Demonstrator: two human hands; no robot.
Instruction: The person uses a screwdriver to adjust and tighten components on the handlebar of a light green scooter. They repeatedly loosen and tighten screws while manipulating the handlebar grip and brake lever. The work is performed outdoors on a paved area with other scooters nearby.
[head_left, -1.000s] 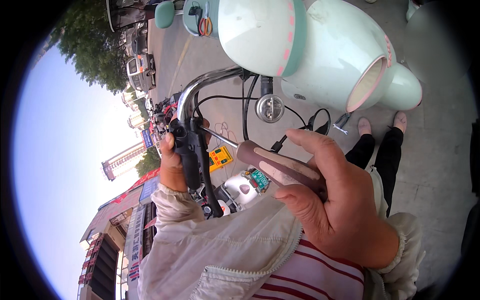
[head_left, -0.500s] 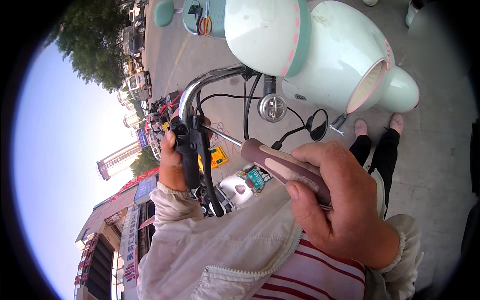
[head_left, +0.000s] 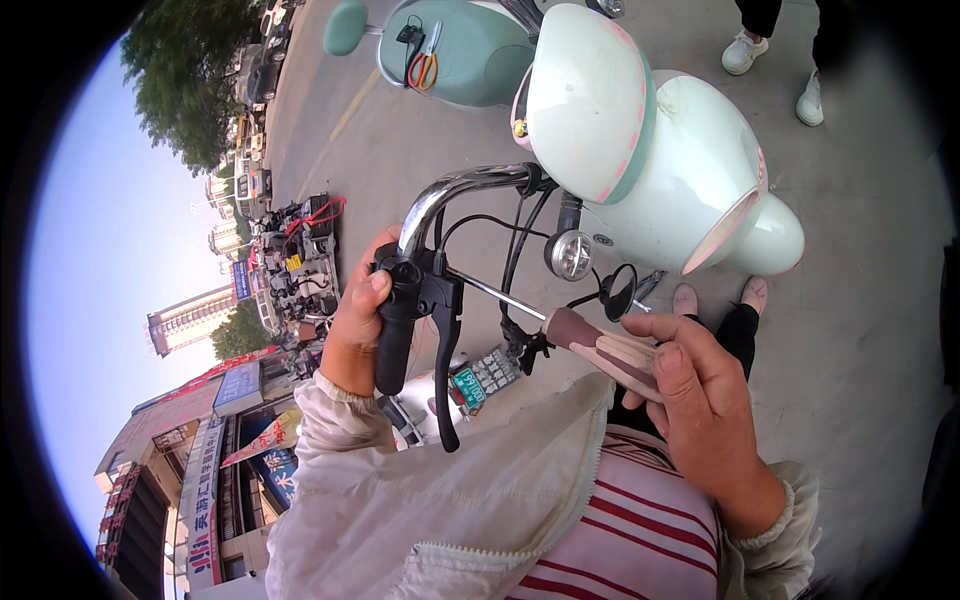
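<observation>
My left hand (head_left: 357, 315) is closed around the black switch housing (head_left: 404, 283) and grip area of a chrome handlebar (head_left: 440, 198), its thumb pressed on the housing. A black brake lever (head_left: 447, 375) hangs beside the grip. In my right hand (head_left: 705, 420) is a screwdriver (head_left: 590, 340) with a brown and beige handle, pinched near the handle's rear between thumb and fingers. The screwdriver's thin metal shaft reaches the lever bracket by the housing; exactly where its tip sits is hidden. Cables run from the bracket toward a round lamp (head_left: 572, 256).
A white and teal scooter (head_left: 685, 180) stands ahead, with orange-handled scissors (head_left: 425, 68) and a small black part on its teal seat (head_left: 480, 60). A round mirror (head_left: 618, 292) lies past the lamp. Someone's white shoes (head_left: 745, 52) are at the upper right. Parked motorcycles (head_left: 300, 265) stand left.
The handlebar and scooter have shifted right and lower in view. My right hand has drawn back along the screwdriver handle, its grip changed to fingertips. My left hand still holds the handlebar.
</observation>
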